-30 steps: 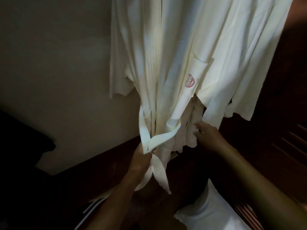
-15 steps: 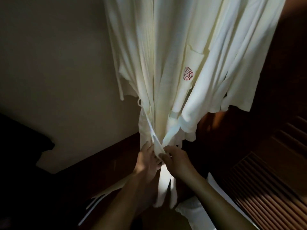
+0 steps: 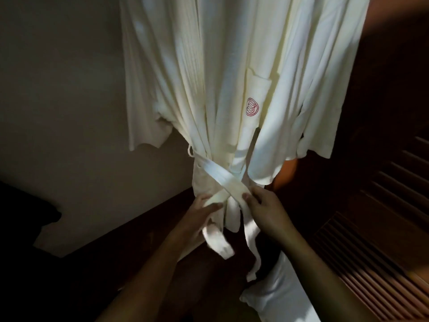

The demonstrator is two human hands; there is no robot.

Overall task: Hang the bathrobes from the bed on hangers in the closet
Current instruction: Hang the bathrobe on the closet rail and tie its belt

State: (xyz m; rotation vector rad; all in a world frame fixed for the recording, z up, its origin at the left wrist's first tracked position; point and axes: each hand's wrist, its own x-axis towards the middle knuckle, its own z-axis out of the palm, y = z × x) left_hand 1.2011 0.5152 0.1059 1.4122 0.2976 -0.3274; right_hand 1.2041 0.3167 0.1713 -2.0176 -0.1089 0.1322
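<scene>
A cream bathrobe (image 3: 222, 94) with a red logo on its pocket hangs in front of me; its top and the hanger are out of view. Its belt (image 3: 222, 182) is wrapped round the gathered waist, and the two ends cross in front. My left hand (image 3: 199, 212) grips the end that crosses to the left. My right hand (image 3: 264, 210) pinches the other end, which trails down past my wrist. Both loose tails hang below my hands.
A pale wall (image 3: 69, 101) stands to the left of the robe. Dark wooden closet panels with slats (image 3: 376, 240) fill the right side. A white cloth item (image 3: 285, 296) lies low at the bottom right. The lower left is dark.
A second ago my left hand held the belt alone and my right touched the robe's hem. Both hands then met at the belt and have since drawn the ends apart, crossed.
</scene>
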